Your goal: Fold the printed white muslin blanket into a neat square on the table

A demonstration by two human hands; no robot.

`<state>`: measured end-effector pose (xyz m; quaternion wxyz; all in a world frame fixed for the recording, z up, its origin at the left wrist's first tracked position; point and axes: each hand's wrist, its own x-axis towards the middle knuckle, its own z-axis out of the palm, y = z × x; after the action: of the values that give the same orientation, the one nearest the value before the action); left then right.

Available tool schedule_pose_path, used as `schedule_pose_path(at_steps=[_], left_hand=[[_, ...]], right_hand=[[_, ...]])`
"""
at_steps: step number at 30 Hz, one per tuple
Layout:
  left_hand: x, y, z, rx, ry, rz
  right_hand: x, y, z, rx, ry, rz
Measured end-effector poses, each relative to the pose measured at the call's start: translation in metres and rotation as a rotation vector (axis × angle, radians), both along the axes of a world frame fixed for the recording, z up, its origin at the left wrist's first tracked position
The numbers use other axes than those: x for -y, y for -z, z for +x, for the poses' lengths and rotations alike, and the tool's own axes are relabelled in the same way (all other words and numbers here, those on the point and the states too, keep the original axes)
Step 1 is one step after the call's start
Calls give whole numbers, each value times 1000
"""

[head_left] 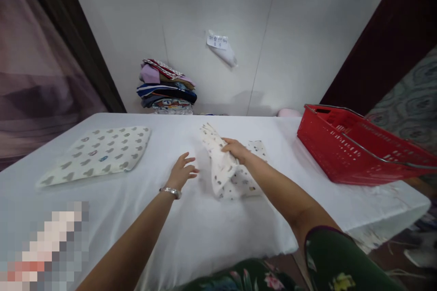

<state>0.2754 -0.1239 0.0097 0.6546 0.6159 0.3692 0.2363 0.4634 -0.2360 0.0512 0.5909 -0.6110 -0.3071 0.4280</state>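
Note:
A white cloth (223,168) with small dark and tan prints lies bunched and partly raised near the middle of the table. My right hand (235,150) grips its upper part, fingers closed around the fabric. Part of the cloth is hidden behind my right hand and forearm. To the left of the cloth, apart from it, my left hand (183,170) hovers with fingers spread and holds nothing. A silver bracelet (170,192) circles my left wrist.
The table (177,127) has a white cover. Flat on its left lies a folded cream cloth (105,148) with grey prints. A red basket (355,145) with metal handles stands at the right. Folded fabrics (167,88) are piled at the back, before a wall with a paper note (218,42).

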Motion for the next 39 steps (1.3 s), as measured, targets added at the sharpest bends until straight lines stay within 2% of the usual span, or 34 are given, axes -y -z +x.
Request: schedule_pose_path(at_steps=[2, 4, 7, 10, 13, 16, 20, 21, 24, 26, 30, 32, 36, 39], left_hand=[[0, 6, 1, -48, 21, 43], [3, 12, 4, -78, 59, 65], [12, 19, 15, -116, 136, 82], [28, 26, 34, -157, 212, 108], [46, 34, 52, -186, 291, 180], [64, 41, 64, -229, 331, 327], [83, 49, 73, -248, 339, 524], [86, 50, 75, -236, 346, 558], [94, 52, 81, -225, 364, 615], [97, 50, 84, -263, 365, 599], [94, 41, 95, -378, 324, 461], [89, 38, 103, -426, 301, 387], [79, 40, 123, -492, 276, 271], [77, 42, 135, -511, 251, 222]], right_hand=[[38, -7, 29, -6, 89, 54], [80, -1, 55, 30, 171, 61], [136, 30, 81, -15, 283, -95], [166, 62, 89, -126, 355, -231], [168, 76, 91, -109, 380, -271], [159, 74, 94, 3, 432, -336], [153, 73, 99, 122, 543, -138], [153, 74, 100, 139, 560, -141], [157, 79, 103, 181, 556, -337], [160, 80, 106, 282, 543, -471], [166, 78, 108, 680, 437, -719], [168, 78, 108, 784, 384, -783], [168, 83, 107, 733, 370, -821], [166, 81, 107, 615, 413, -758]])
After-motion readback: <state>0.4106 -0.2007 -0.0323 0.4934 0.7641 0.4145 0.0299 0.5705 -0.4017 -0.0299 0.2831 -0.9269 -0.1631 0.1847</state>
